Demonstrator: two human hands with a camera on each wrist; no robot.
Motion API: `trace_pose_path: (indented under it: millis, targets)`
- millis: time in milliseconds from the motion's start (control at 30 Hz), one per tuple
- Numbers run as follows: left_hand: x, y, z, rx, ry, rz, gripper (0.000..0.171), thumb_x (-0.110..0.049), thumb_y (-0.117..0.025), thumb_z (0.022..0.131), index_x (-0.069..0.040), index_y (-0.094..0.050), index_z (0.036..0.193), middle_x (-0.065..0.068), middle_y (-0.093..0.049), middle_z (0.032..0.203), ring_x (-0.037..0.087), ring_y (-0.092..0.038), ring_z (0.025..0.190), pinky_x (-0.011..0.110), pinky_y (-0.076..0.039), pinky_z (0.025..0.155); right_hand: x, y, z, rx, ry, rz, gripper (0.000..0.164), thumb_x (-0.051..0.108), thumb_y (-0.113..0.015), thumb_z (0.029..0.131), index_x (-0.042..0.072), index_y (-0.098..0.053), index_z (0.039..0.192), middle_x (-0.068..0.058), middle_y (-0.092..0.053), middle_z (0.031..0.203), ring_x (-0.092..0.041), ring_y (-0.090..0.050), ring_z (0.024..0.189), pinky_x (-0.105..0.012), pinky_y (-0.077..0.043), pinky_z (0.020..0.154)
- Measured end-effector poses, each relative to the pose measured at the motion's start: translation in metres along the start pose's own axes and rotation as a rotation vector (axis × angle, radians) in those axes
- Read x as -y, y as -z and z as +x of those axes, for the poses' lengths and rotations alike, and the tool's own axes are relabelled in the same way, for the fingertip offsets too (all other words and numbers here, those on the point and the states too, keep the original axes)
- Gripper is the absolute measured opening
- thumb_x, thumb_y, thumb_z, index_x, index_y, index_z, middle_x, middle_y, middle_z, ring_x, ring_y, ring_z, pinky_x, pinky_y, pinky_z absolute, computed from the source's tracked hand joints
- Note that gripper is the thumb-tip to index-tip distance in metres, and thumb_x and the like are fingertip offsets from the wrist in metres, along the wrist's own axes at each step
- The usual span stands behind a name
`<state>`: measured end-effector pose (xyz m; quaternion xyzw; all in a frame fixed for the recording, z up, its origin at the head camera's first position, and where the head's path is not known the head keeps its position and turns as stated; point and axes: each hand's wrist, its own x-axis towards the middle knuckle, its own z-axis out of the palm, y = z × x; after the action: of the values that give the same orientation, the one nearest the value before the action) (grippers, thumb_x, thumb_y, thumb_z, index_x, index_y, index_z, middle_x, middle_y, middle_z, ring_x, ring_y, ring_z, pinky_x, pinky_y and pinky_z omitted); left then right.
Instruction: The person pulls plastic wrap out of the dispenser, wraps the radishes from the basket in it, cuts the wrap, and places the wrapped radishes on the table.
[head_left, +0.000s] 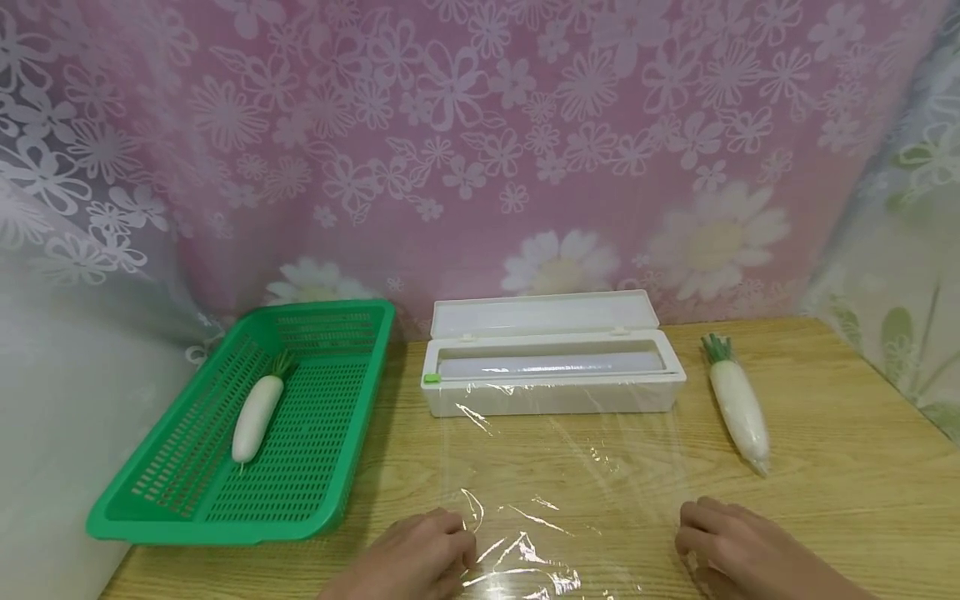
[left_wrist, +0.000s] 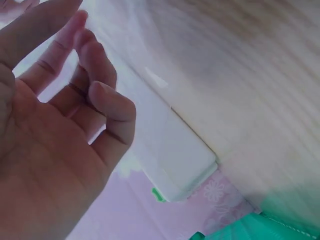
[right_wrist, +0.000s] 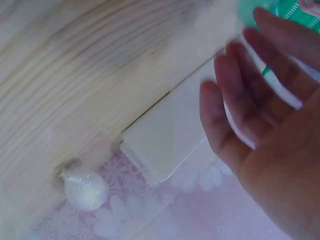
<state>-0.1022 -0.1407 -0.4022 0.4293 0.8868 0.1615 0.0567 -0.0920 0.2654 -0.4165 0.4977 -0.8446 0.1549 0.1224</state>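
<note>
Left hand [head_left: 412, 554] and right hand [head_left: 738, 546] pinching opposite sides of clear film [head_left: 525, 546], sheet stretching from open white box [head_left: 540, 403] above wooden table [head_left: 847, 408]; radish [head_left: 257, 419] lying in green basket [head_left: 210, 531].

Your head camera looked forward and down over the desk [head_left: 847, 437]; both close wrist views shared the white box [left_wrist: 175, 150].

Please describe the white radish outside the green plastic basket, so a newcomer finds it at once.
On the brown wooden table, find the long white plastic box. Right of it lies a white radish with green stem stubs. Unlike the bare-looking white radish in the green plastic basket, this one looks wrapped in clear film.
</note>
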Motion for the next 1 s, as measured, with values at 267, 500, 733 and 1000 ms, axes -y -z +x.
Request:
trace_pose_path:
  millis: [267,500,733,1000]
  targets:
    - [0.002,-0.007,-0.005,0.091,0.132,-0.004,0.024,-0.018,-0.084,0.083,-0.021,-0.066,0.1,-0.012,-0.059,0.103,0.003,-0.055,0.092,0.027,-0.051,0.079,-0.003,-0.012,-0.017,-0.062,-0.045,-0.227,0.041,0.043,-0.084,0.077,0.023,-0.065,0.107,-0.003,-0.06,0.112,-0.019,-0.056,0.095,-0.033,-0.051,0.062]
    - [0.002,-0.004,-0.005,0.115,0.107,0.04,0.021,-0.021,-0.083,0.083,-0.021,-0.067,0.097,-0.014,-0.058,0.092,0.001,-0.054,0.082,0.024,-0.048,0.071,-0.001,-0.021,-0.026,0.033,-0.13,-0.196,0.052,0.061,-0.073,0.085,0.019,-0.067,0.115,-0.006,-0.061,0.115,-0.021,-0.058,0.095,-0.029,-0.05,0.058]
    - [-0.002,0.04,-0.013,-0.04,0.054,0.076,0.009,-0.026,-0.075,0.093,-0.021,-0.067,0.094,-0.014,-0.056,0.09,0.002,-0.053,0.078,0.025,-0.049,0.069,-0.004,-0.02,-0.023,0.009,-0.058,-0.142,0.054,0.057,-0.077,0.083,0.015,-0.068,0.115,-0.007,-0.06,0.114,-0.019,-0.056,0.096,-0.022,-0.05,0.063]
    - [0.004,0.105,-0.03,-0.194,0.121,0.021,0.003,-0.022,-0.071,0.097,-0.02,-0.069,0.097,-0.015,-0.058,0.097,0.001,-0.057,0.08,0.025,-0.051,0.066,-0.006,-0.021,-0.019,0.046,-0.084,-0.116,0.056,0.061,-0.074,0.083,0.015,-0.069,0.114,-0.007,-0.059,0.114,-0.018,-0.054,0.096,-0.022,-0.05,0.06]
